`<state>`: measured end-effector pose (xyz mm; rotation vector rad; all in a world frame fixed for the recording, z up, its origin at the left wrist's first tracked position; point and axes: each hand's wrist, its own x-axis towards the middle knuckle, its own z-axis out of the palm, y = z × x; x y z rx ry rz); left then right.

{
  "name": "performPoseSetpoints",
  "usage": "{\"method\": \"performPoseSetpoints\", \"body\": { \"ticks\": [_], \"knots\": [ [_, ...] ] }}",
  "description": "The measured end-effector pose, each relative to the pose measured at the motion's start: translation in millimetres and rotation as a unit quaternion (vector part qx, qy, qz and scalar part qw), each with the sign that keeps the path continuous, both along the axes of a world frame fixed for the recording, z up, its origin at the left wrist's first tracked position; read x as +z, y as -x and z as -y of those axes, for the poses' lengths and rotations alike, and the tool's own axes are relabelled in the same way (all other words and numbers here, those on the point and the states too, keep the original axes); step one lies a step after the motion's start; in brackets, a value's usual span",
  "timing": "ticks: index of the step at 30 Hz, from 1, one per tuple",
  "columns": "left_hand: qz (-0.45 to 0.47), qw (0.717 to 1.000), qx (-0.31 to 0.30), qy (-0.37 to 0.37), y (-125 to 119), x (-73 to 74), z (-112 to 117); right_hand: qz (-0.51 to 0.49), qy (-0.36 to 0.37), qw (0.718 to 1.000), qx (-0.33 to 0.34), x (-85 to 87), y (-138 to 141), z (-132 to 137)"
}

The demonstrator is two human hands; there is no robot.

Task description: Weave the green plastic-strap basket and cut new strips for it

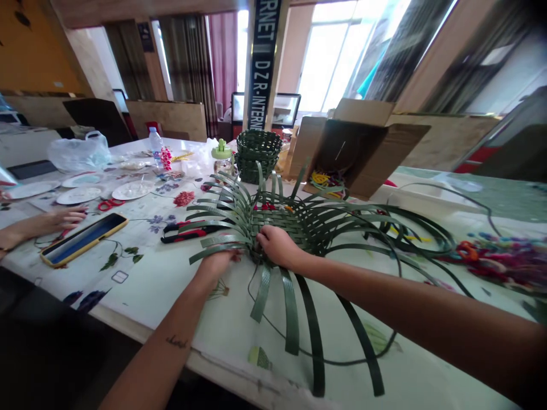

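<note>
A woven mat of dark green plastic strips (290, 228) lies on the patterned tablecloth (141, 285), its long loose ends fanning out on all sides. My left hand (217, 264) grips strips at the mat's near edge. My right hand (277, 246) sits on the woven centre, fingers curled over it. A thin dark green cord (342, 361) trails loosely beneath the strips. Red-and-black handled pliers (188, 232) lie just left of the fan, close to my left hand.
A woven green basket (257, 155) stands behind the mat, next to a green-lidded jar (222, 156). A cardboard box (354, 154) stands back right, and colourful tangled material (499, 262) lies at right. At left, a co-worker's hand (60, 219) rests near a phone (83, 239), red scissors (111, 204) and white plates (132, 189).
</note>
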<state>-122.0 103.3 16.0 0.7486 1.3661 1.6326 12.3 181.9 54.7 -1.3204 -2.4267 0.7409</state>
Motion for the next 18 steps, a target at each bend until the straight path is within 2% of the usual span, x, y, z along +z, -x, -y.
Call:
{"method": "performPoseSetpoints", "body": {
  "ticks": [5, 9, 14, 18],
  "knots": [
    [0.049, 0.997, -0.043, -0.051, -5.3, -2.5, -6.1, -0.104, 0.127, 0.985, -0.044, -4.8, 3.3, -2.0],
    [0.067, 0.995, -0.052, -0.046, -6.5, -9.0, -7.7, -0.16, 0.215, 0.963, -0.041, -11.3, 0.4, -2.8],
    [0.057, 0.995, -0.075, -0.035, -2.0, -17.4, -11.8, -0.177, 0.245, 0.953, 0.005, -11.4, -6.4, -1.0],
    [0.027, 0.992, -0.121, -0.025, 1.8, -19.6, -13.6, -0.164, 0.217, 0.962, 0.034, -7.3, -14.1, -4.9]
  ]
}}
